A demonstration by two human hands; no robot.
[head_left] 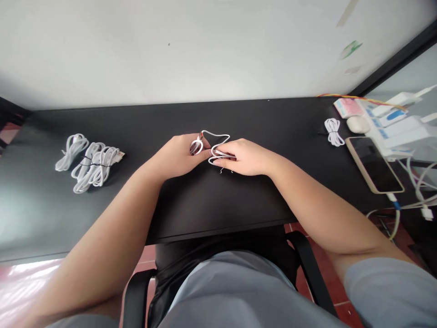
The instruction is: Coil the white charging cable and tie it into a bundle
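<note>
Left hand (182, 157) pinches a curled part of white cable (212, 155) — right hand (244, 157) pinches its loops, over black desk (218, 200). Cable bundles (94, 166) lie at left.

white cable (212, 159) partly hidden, right sleeve (389, 291) cut off

Desk (218, 198) before you, wall (205, 54) behind it.
Mid-desk, a cable (218, 158) in your left hand (179, 155) and right hand (248, 156); to your left, bundles (93, 165); to your right, a coil (333, 132), then a phone (375, 165), a power strip (385, 143) beyond it.
</note>
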